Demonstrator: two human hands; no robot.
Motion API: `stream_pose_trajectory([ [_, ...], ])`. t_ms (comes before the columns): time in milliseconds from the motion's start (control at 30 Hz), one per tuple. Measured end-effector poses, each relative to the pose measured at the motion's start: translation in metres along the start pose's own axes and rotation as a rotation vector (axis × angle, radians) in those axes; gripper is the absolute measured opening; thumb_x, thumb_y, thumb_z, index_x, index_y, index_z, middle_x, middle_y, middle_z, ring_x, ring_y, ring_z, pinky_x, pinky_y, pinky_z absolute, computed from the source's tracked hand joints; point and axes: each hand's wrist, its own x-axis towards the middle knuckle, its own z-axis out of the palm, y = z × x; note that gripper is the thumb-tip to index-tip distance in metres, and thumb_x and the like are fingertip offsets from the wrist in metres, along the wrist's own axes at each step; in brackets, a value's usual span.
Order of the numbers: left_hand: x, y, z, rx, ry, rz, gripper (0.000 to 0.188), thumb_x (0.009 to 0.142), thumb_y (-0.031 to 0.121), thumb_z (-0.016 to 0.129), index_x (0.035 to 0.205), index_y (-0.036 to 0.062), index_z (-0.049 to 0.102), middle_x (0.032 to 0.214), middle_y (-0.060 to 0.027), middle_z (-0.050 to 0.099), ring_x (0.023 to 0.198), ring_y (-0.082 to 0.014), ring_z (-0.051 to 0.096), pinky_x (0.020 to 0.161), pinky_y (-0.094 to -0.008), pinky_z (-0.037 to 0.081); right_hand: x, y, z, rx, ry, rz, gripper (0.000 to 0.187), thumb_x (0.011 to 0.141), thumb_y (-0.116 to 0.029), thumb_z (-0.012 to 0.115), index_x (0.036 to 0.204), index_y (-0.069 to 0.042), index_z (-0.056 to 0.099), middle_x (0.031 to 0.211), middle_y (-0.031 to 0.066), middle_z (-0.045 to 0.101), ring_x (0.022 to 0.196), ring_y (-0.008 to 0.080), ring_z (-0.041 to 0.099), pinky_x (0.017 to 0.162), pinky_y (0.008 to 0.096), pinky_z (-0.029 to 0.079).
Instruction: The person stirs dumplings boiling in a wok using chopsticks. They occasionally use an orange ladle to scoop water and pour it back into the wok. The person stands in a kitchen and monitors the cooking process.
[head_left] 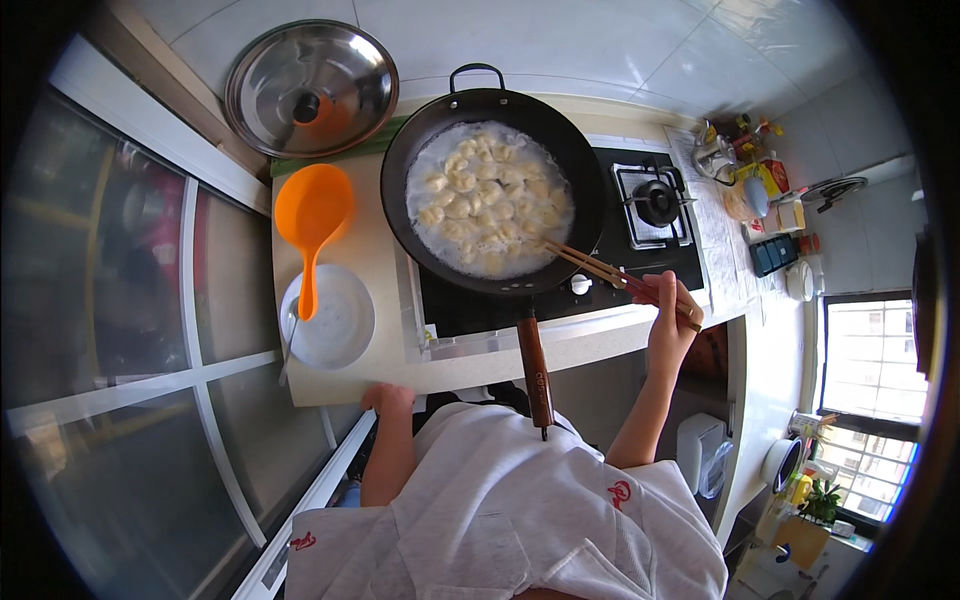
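Nearest you, the wooden wok handle [535, 370] points back toward your shirt, ungripped. Your left hand [388, 397] rests at the front edge of the counter [398, 355], holding no utensil; its fingertips are hidden, so whether it grips the edge cannot be told. Your right hand [668, 302] grasps wooden chopsticks [595, 266], their tips dipped at the near right of the dark wok [590, 190]. There the dumplings [490, 193] crowd the middle of the pan in cloudy, foaming liquid [440, 150], over the left side of the cooktop [460, 312]. The step in hand appears to be stirring or loosening them as they boil; the next move likely calls for a gentle sweep along the bottom, with the tips sliding between the skins rather than piercing them.

The count, near to far: one pair of chopsticks; one white bowl [345, 325] with one spoon [288, 350] against its rim; one orange ladle [313, 205], its handle reaching over the bowl; one wok; dumplings well past a dozen, too crowded to number; one uncovered burner [657, 203] to the right; one steel lid [340, 80] at the back left.
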Motion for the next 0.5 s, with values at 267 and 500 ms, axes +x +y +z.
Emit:
stream_pose_trajectory([
  [267, -0.024, -0.002, -0.003, -0.279, 0.043, -0.147, 0.056, 0.084, 0.04, 0.056, 0.137, 0.0214, 0.05, 0.143, -0.0008, 0.047, 0.127, -0.0251, 0.047, 0.093, -0.0546, 0.045, 0.0, 0.002, -0.001, -0.034, -0.019, -0.015, 0.033, 0.097, -0.019, 0.056, 0.082, 0.007, 0.068, 0.073, 0.008, 0.067, 0.064, 0.0141, 0.066, 0.06, 0.0244, 0.054],
  [500, 0.0, -0.001, 0.006, -0.188, -0.028, -0.099, 0.056, 0.084, 0.04, 0.058, 0.136, 0.0231, 0.05, 0.144, -0.0006, 0.045, 0.13, -0.026, 0.045, 0.098, -0.0544, 0.043, 0.001, -0.004, 0.001, -0.071, 0.003, -0.025, 0.035, 0.097, -0.021, 0.056, 0.08, 0.007, 0.068, 0.071, 0.0072, 0.066, 0.063, 0.0129, 0.065, 0.059, 0.0244, 0.054],
])
